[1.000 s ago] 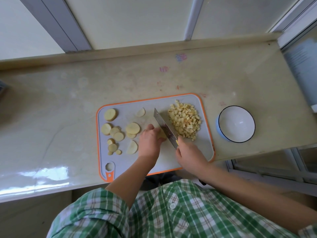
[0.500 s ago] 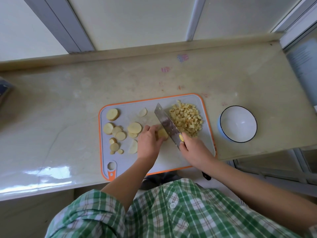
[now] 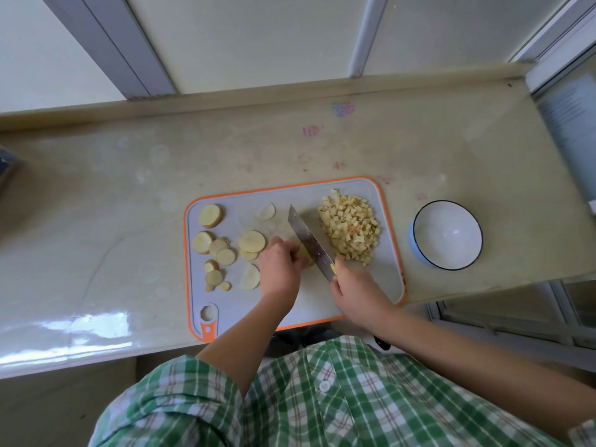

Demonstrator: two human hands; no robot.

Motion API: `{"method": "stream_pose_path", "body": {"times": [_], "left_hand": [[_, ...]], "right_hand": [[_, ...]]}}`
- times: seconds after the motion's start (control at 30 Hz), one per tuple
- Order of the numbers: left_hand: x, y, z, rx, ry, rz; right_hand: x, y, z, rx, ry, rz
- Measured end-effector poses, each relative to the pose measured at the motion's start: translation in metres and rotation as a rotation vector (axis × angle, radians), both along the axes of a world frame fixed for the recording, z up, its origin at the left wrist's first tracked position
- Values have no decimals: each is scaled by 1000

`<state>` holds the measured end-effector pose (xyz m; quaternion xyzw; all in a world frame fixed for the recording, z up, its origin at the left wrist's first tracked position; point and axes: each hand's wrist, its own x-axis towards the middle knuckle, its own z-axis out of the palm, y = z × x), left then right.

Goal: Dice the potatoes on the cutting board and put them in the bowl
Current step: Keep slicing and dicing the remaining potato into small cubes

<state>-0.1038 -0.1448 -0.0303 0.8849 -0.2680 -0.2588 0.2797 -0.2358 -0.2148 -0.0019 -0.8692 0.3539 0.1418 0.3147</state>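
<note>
A grey cutting board (image 3: 351, 191) with an orange rim lies on the counter. Several round potato slices (image 3: 252, 241) are spread over its left half. A heap of diced potato (image 3: 350, 225) sits at its right end. My left hand (image 3: 280, 269) presses down on a potato piece (image 3: 306, 257) in the middle of the board. My right hand (image 3: 358, 293) grips the handle of a cleaver (image 3: 309, 241), whose blade rests against that piece, just right of my left fingers. The white bowl (image 3: 447, 234) with a dark rim stands empty to the right of the board.
The beige counter (image 3: 129, 204) runs left and back to a raised ledge under a window. Its right end stops just past the bowl. A dark object (image 3: 8, 167) shows at the far left edge. My green plaid shirt fills the bottom.
The cleaver has shifted slightly left along the held potato piece, away from the diced heap. My left hand stays on the piece. The bowl has not moved.
</note>
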Motion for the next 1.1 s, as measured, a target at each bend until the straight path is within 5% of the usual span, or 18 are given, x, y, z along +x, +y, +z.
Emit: {"method": "stream_pose_path", "body": {"times": [0.47,1.1], "left_hand": [[4,9,-3,-56,39,52],[2,4,2,-47,149,180]], "right_hand": [[-2,-5,4,16,-114,-26],[4,13,-10,-29,-29,-47]]}}
